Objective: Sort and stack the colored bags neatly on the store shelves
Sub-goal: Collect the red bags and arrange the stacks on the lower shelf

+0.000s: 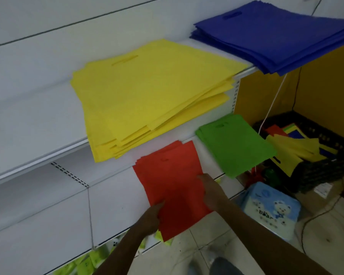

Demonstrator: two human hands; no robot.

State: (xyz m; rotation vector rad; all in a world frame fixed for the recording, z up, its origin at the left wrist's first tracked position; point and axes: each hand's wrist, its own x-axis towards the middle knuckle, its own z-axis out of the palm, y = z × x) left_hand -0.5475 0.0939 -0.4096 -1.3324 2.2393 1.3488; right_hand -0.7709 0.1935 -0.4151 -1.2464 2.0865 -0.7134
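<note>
Red non-woven fabric fills the near middle of the view: a thin stack of red bags (pixel 171 187) lies on the lower white shelf (pixel 48 211), its near end jutting past the shelf's front edge. The left hand (pixel 152 214) takes the stack's near left edge, fingers curled around it so that it looks pinched between thumb and fingers, though blur softens the detail. The right hand (pixel 211 192) lies on top near the right edge; it seems to press down with loosely bent fingers, yet whether any finger hooks under the edge cannot be told. These bags look light, limp and a little slick against one another, so a stack will likely sag and fan out if lifted by one corner; holding both long edges, or squaring them flat on the shelf with a palm on top, seems the safer way. Just beyond, to the right on the same shelf, sits a green stack (pixel 236 145), also overhanging. Farther right on the floor, a dark crate (pixel 322 171) holds mixed bags not yet sorted, with yellow ones spilling over its rim. Above, a loosely fanned yellow stack (pixel 153 96) covers the upper shelf, and farthest back a blue stack (pixel 276 36) rests higher still.
</note>
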